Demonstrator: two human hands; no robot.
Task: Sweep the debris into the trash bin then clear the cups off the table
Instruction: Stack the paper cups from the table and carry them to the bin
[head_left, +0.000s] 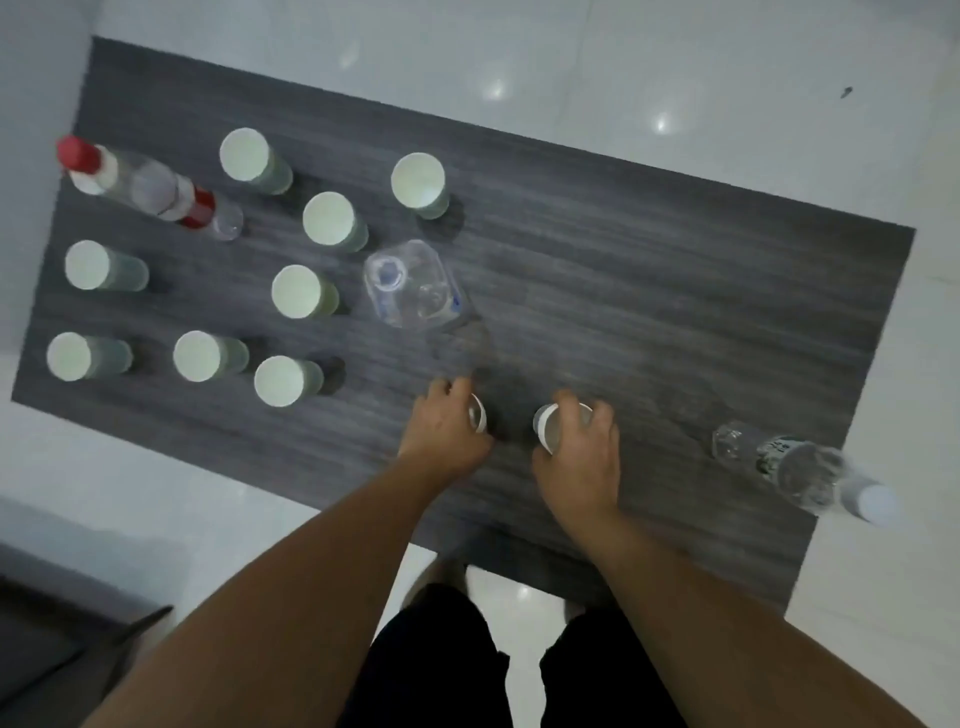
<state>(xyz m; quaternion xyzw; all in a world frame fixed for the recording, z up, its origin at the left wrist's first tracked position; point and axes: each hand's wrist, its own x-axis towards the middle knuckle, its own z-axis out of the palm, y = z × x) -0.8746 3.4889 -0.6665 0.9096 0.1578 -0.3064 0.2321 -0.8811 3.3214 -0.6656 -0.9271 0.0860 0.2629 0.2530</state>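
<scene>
While curled, hands (445, 431) on cups (550, 426).

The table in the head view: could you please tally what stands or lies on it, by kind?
Paper cups: 11, nine standing free, one in the left hand and one in the right hand.
Clear bottles: 3, red-capped, middle, right edge.
Total: 14 on the table.

On the table (623, 291), nine paper cups (327, 218) crowd toward nine o'clock. A bottle (150, 184) lies at ten, a clear container (410, 283) at centre, another bottle (795, 470) at four. Two cups (550, 426) sit at six, under the hands.
</scene>
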